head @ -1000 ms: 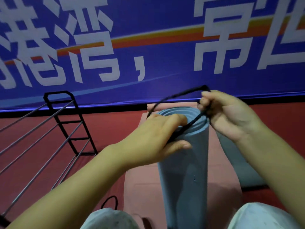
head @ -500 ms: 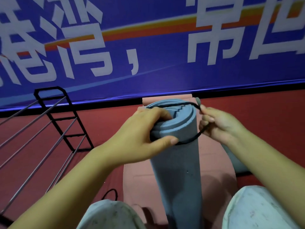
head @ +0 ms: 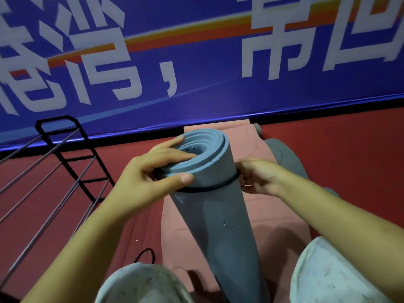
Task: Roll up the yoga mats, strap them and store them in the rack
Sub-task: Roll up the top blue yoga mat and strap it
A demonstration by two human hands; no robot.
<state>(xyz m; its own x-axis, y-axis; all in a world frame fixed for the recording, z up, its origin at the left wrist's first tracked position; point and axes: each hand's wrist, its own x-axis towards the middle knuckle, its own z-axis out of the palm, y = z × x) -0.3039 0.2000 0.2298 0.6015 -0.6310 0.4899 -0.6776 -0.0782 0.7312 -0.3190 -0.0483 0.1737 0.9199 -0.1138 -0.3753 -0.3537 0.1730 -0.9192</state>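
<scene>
The rolled grey mat [head: 220,215] stands upright between the person's knees. Left hand [head: 148,180] grips its top rim; right hand [head: 260,178] pinches the black strap [head: 209,189] encircling it. Rack [head: 72,162] stands left, beyond.

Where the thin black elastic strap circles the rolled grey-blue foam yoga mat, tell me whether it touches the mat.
Touching. The head view shows the black strap lying snug against the rolled mat, with no gap visible.

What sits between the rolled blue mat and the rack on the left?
Nothing visible. The rolled blue mat, strap looped near its top, stands between the knees, gripped by the left hand and right hand. Only bare red floor separates it from the rack.
</scene>
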